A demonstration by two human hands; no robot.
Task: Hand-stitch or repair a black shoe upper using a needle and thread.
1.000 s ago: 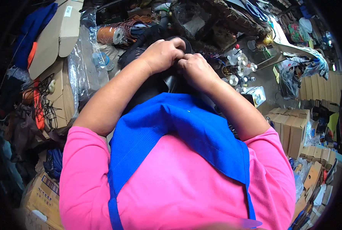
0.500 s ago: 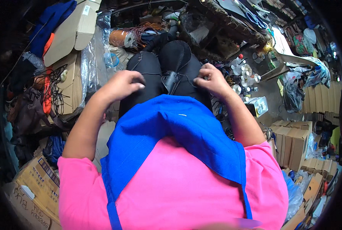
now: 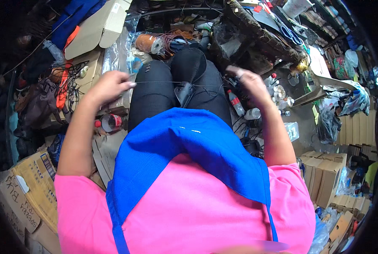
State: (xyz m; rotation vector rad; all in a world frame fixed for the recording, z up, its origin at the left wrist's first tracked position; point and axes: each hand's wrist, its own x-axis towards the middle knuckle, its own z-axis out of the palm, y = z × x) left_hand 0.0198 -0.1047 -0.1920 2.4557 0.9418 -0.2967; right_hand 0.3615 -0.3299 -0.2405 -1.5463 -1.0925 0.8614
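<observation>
Thread (image 3: 157, 82) stretches left from the black leathery piece (image 3: 184, 94), lying near-to-far between the thighs (image 3: 153, 95), to the left hand (image 3: 112, 87), grip pinched narrow on it, while the right hand (image 3: 253, 81) blurs off right, grip honestly can't tell.

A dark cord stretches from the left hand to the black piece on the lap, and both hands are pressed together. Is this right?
Not quite: the head view shows the left hand and right hand well apart. The dark cord does stretch from the left hand to the black piece.
</observation>
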